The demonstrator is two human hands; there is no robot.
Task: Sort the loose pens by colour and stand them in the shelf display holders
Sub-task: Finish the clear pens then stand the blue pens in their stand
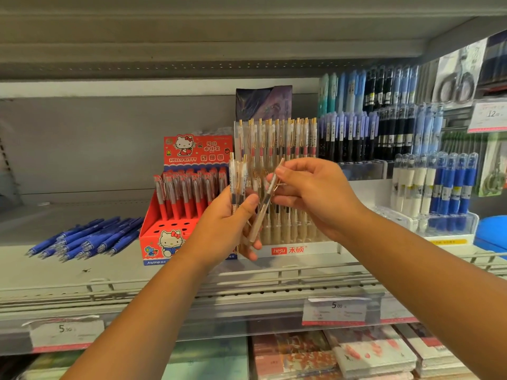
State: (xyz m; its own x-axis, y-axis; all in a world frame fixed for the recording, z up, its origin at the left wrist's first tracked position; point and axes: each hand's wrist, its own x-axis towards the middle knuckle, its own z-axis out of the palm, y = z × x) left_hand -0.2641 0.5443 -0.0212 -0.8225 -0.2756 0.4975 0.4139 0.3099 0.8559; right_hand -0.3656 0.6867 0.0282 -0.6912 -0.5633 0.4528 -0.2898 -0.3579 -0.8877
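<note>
Centre frame, the left hand [222, 229] grips a bundle of clear pens [237, 174] with gold clips, fingers curled round the barrels and thumb pressed across the front, so that the pens stand nearly upright. Just right of it, the right hand [315, 196] pinches a single clear pen [263, 207] between thumb and fingertips. This pen is tilted, its top toward the upper right and its lower end crossing in front of the left hand's fingers.

Behind both hands stands a white holder [301, 249] marked "hesu" in a red patch with two red Chinese characters beside it. Rows of matching gold-clipped pens rise from it in steps.

To its left and touching it is a red box [164, 242] printed "HELLO KITTY" on the header and "Joytop" on the blue strip at its foot. Red pens [186, 193] fill the back rows, and dark round holes show in the front rows.

At mid left, loose blue pens [87, 238] lie in a heap on the grey shelf [68, 272], just beside the box, with grey shelf floor showing behind and in front of them. A low wire rail [274, 281] runs along the shelf's front edge. Below it, price tags [65, 329] read "5.00"; one at the upper right begins "12".
</note>
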